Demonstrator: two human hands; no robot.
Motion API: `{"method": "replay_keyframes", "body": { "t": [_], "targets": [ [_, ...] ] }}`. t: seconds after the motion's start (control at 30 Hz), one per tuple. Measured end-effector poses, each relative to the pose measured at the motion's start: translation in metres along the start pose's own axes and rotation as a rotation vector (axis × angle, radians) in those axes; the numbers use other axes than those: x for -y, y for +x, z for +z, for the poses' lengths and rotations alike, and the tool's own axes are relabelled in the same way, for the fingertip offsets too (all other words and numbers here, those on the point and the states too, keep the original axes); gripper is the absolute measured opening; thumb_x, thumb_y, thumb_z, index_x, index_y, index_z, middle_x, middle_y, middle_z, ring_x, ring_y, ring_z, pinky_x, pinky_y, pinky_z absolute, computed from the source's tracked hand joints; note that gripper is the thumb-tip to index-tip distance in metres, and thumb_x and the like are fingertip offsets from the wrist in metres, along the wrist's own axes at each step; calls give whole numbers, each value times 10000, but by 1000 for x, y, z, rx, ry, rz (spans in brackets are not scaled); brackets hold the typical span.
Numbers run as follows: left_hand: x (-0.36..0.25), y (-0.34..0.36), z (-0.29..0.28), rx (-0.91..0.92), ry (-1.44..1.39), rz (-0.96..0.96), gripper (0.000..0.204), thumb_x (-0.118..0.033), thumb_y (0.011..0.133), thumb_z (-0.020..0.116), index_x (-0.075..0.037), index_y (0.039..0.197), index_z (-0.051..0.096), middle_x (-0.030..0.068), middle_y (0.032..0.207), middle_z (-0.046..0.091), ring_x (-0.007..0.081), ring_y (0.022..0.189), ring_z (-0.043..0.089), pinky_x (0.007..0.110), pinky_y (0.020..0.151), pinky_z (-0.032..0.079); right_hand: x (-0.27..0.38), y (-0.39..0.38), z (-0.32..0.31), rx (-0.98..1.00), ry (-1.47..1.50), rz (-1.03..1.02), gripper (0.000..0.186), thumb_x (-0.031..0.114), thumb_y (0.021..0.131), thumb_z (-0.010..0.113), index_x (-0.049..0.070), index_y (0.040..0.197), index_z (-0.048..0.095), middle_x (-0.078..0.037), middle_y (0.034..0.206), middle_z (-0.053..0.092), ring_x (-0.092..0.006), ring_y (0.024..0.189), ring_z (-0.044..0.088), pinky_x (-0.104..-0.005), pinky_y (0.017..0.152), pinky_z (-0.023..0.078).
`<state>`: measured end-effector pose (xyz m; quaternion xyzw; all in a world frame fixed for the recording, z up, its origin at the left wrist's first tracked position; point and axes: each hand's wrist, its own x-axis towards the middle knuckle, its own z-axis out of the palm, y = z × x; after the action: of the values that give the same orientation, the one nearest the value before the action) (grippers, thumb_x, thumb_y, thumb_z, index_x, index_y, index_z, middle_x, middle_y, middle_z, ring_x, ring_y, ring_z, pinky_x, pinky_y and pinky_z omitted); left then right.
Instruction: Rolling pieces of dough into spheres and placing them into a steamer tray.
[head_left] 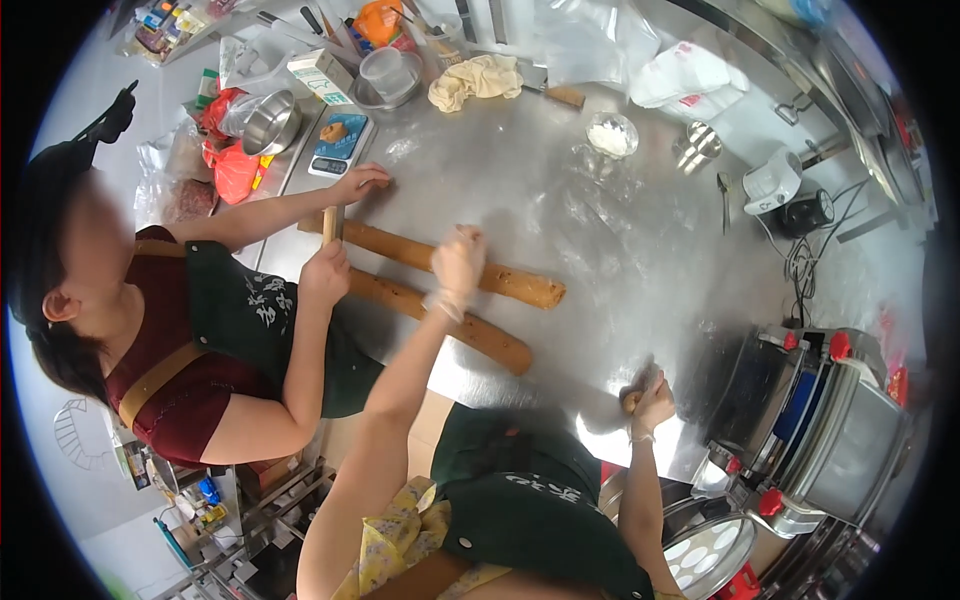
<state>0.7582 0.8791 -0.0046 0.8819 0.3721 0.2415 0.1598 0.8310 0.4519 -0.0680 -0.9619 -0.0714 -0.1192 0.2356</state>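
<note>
Nearer us than the scale [350,150], two dough rolls [490,343] lie on the bench [520,180], probably soft and dense, wanting support along their undersides. Our left hand [458,262] blurs over one, grip unclear; our right hand [653,403] grips a tan object [630,402].

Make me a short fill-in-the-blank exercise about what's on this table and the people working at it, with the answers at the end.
1. There are ___ long brown dough logs on the metal table.
2. The person's left hand is nearer to the logs than their ___.
3. In the picture, the scale stands to the ___ of the cream cloth.
4. The co-worker's apron is dark ___.

Missing words: two; right hand; left; green.
</note>
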Motion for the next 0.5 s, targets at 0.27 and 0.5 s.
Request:
{"method": "replay_keyframes", "body": {
  "t": [0.27,0.5],
  "targets": [
    [104,71,18,18,333,-287,208,-165,910,566,-56,1071,639,154,1109,621,363,941,671,455,769,572,3,3,0,15,-21,6,419,279,1010,572,-3,718,673,-187,591,597,-309,436,530,-416,441,411],
    [166,103,24,-433,129,-514,390,-105,822,657,-17,1199,604,219,1130,595,404,1060,593,468,940,481,-6,1,4,23,-81,13,416,257,1008,583,-4,692,658,-167,552,583,-278,395,499,-413,408,373]
  ]
}}
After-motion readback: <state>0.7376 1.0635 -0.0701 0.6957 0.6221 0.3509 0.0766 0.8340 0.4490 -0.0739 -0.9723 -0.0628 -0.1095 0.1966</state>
